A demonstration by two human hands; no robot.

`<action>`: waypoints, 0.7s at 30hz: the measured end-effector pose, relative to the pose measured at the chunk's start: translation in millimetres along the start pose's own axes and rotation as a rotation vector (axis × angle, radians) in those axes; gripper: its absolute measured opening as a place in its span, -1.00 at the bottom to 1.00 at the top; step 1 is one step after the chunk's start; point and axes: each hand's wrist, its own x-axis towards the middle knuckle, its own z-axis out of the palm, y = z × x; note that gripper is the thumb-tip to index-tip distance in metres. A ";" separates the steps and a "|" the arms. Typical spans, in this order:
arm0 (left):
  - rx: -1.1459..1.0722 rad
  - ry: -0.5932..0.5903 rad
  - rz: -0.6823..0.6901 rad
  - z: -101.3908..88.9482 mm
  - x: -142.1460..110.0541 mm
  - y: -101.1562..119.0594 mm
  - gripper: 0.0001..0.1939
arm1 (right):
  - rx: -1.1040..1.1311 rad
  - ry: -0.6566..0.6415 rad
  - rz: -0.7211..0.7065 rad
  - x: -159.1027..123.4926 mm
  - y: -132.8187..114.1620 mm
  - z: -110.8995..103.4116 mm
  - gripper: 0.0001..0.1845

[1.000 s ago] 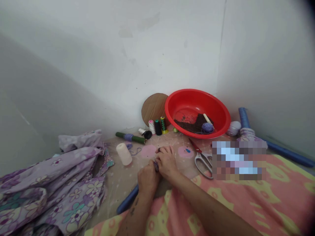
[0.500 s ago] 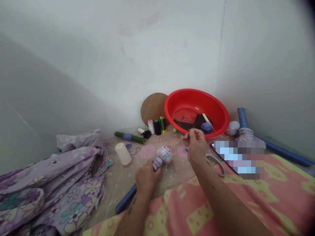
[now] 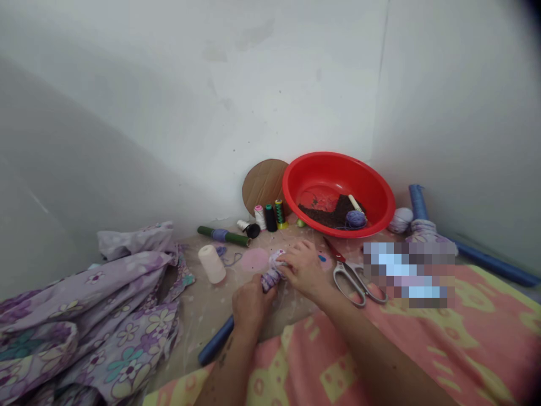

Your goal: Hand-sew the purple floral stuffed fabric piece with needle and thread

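A small stuffed bundle of lilac floral fabric (image 3: 273, 269), tied at a narrow neck, lies on the mat in front of me. My left hand (image 3: 252, 304) grips its lower part, and my right hand (image 3: 302, 269) lies over its rounded top, hiding most of it. Thin thread may run from it, but it is too fine to follow. Steel scissors with red blades (image 3: 353, 280) lie to the right of my right hand, not touching it.
A red plastic basin (image 3: 338, 194) holding dark material and a purple yarn ball stands against the wall. Several thread spools (image 3: 270, 218), a cream thread cone (image 3: 212, 264), a blue tube (image 3: 215, 341), lilac floral cloth (image 3: 93, 316) and a pink-yellow blanket (image 3: 422, 344) surround my hands.
My right hand has come down from near the basin, where it pinched something thin, onto the bundle. The bundle's round top, visible half a second ago, is now mostly covered.
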 end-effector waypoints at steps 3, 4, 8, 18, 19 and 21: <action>0.001 0.018 0.010 0.6 -0.7 -0.7 -0.53 | -0.094 -0.101 -0.078 -0.5 -5.3 9.1 -0.87; 0.000 0.027 0.020 0.8 -1.0 -1.0 -0.54 | -0.125 -0.129 -0.098 -0.1 -4.9 13.1 -0.86; 0.001 0.020 0.026 0.9 -1.5 -1.8 -0.57 | -0.179 -0.234 -0.122 3.5 -2.2 28.7 -0.79; -0.007 0.011 0.015 -1.1 -1.3 -0.8 -0.51 | 0.094 0.452 0.443 0.3 22.4 3.6 -0.72; -0.010 0.015 0.020 -0.8 -1.2 -1.2 -0.52 | 0.083 0.543 0.520 -0.5 29.8 0.6 -0.70; -0.014 0.020 0.021 -0.2 -0.7 -2.1 -0.52 | 0.038 0.629 0.610 -1.8 42.6 -3.3 -0.68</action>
